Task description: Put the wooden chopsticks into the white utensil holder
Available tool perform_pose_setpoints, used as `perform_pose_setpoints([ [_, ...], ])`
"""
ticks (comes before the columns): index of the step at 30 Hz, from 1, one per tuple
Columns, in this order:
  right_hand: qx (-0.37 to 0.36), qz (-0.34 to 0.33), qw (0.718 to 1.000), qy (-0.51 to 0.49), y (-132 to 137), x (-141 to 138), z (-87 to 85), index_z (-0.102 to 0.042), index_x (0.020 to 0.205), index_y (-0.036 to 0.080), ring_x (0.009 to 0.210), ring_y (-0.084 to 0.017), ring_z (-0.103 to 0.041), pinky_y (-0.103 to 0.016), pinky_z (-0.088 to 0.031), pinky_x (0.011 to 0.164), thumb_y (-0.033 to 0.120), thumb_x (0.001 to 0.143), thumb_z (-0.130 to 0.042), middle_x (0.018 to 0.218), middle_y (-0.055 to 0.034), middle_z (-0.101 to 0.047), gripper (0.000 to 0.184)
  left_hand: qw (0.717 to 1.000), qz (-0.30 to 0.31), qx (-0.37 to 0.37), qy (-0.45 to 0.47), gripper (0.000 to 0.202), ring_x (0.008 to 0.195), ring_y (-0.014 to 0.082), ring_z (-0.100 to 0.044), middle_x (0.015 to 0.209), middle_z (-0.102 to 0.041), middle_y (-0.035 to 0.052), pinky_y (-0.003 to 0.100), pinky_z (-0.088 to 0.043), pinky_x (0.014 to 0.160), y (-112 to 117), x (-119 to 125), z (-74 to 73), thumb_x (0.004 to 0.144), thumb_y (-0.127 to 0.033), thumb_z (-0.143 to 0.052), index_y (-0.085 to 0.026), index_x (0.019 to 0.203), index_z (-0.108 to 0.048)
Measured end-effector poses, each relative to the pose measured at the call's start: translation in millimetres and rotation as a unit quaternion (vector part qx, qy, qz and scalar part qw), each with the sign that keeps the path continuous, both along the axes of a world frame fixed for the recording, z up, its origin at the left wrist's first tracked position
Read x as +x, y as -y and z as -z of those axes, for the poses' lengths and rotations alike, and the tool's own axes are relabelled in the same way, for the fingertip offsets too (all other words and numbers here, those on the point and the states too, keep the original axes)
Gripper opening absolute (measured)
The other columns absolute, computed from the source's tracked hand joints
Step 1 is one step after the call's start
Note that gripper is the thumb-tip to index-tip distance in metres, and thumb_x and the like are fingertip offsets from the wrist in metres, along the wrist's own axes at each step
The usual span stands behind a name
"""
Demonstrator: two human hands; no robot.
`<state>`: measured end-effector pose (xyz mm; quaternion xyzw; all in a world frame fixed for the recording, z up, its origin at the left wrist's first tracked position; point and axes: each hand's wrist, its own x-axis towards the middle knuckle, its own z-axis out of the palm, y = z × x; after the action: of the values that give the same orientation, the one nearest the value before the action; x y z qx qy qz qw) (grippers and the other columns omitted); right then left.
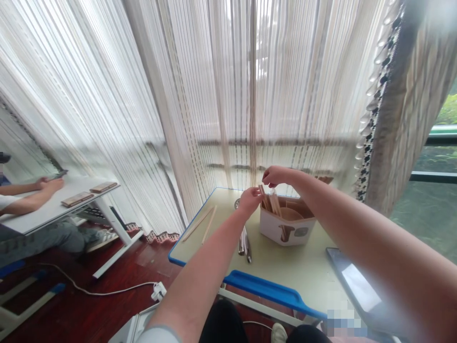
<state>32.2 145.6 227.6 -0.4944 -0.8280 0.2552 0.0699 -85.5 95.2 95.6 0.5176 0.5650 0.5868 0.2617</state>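
Note:
A white utensil holder with brown inner walls (pixel 285 231) stands on the small desk, with several wooden chopsticks (pixel 275 205) upright in its left part. At its left rim my left hand (pixel 251 199) is closed, its fingertips pinching the tops of chopsticks that stand in the holder. My right hand (pixel 276 176) hovers just above the holder's back left, fingers curled together; whatever is between them is hidden. Two separate chopsticks (pixel 209 225) lie on the left of the desk. Metal cutlery (pixel 244 247) lies beside my left forearm, which partly covers it.
The desk (pixel 293 264) has a blue edge and front tray. A dark tablet or phone (pixel 353 281) lies at its right, under my right forearm. Curtains (pixel 228 95) hang behind. At left, another person's hands (pixel 50 185) hold a phone over a white table (pixel 39 214).

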Motion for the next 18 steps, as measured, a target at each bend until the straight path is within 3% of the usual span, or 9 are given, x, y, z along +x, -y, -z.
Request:
perform_pose_setpoints([
  [3, 0.047, -0.001, 0.999, 0.017, 2, 0, -6.4, -0.063, 0.087, 0.011, 0.068, -0.015, -0.063, -0.025, -0.051, 0.061, 0.016, 0.070, -0.063, 0.080, -0.0082, -0.067, 0.018, 0.999, -0.035, 0.038, 0.001, 0.036, 0.086, 0.0182, -0.063, 0.094, -0.068, 0.0096, 0.030, -0.048, 0.080, 4, -12, 3.5, 0.071, -0.038, -0.065, -0.014, 0.098, -0.063],
  [7, 0.253, -0.033, 0.966, -0.038, 26, -13, -14.7, -0.062, 0.096, 0.017, 0.077, -0.017, -0.060, -0.028, -0.047, 0.067, 0.021, 0.076, -0.058, 0.089, -0.0066, -0.066, 0.021, 0.980, -0.182, 0.072, -0.034, 0.028, 0.089, 0.0174, -0.062, 0.094, -0.068, 0.0087, 0.031, -0.046, 0.083, 18, -42, 12.7, 0.081, -0.035, -0.051, -0.014, 0.096, -0.062],
  [9, 0.313, -0.060, 0.942, -0.106, 47, -28, -15.7, -0.061, 0.099, 0.019, 0.081, -0.017, -0.058, -0.027, -0.044, 0.070, 0.020, 0.079, -0.053, 0.093, -0.0054, -0.065, 0.022, 0.963, -0.250, 0.074, -0.072, 0.025, 0.094, 0.0176, -0.060, 0.097, -0.067, 0.0082, 0.031, -0.045, 0.087, 29, -60, 20.4, 0.082, -0.030, -0.049, -0.015, 0.097, -0.062],
  [13, 0.299, -0.100, 0.929, -0.193, 90, -71, -4.2, -0.059, 0.100, 0.018, 0.086, -0.017, -0.056, -0.026, -0.041, 0.077, 0.016, 0.081, -0.048, 0.093, -0.0057, -0.064, 0.022, 0.925, -0.337, 0.041, -0.171, 0.029, 0.105, 0.0191, -0.055, 0.108, -0.063, 0.0100, 0.031, -0.039, 0.095, 58, -97, 38.9, 0.080, -0.021, -0.047, -0.014, 0.105, -0.060],
  [18, 0.226, -0.094, 0.953, -0.180, 106, -122, 44.4, -0.058, 0.102, 0.017, 0.088, -0.016, -0.056, -0.024, -0.039, 0.078, 0.012, 0.081, -0.041, 0.098, -0.0057, -0.064, 0.027, 0.870, -0.403, -0.075, -0.275, 0.035, 0.108, 0.0220, -0.052, 0.110, -0.061, 0.0120, 0.034, -0.037, 0.095, 98, -134, 60.7, 0.079, -0.014, -0.044, -0.013, 0.111, -0.058],
])
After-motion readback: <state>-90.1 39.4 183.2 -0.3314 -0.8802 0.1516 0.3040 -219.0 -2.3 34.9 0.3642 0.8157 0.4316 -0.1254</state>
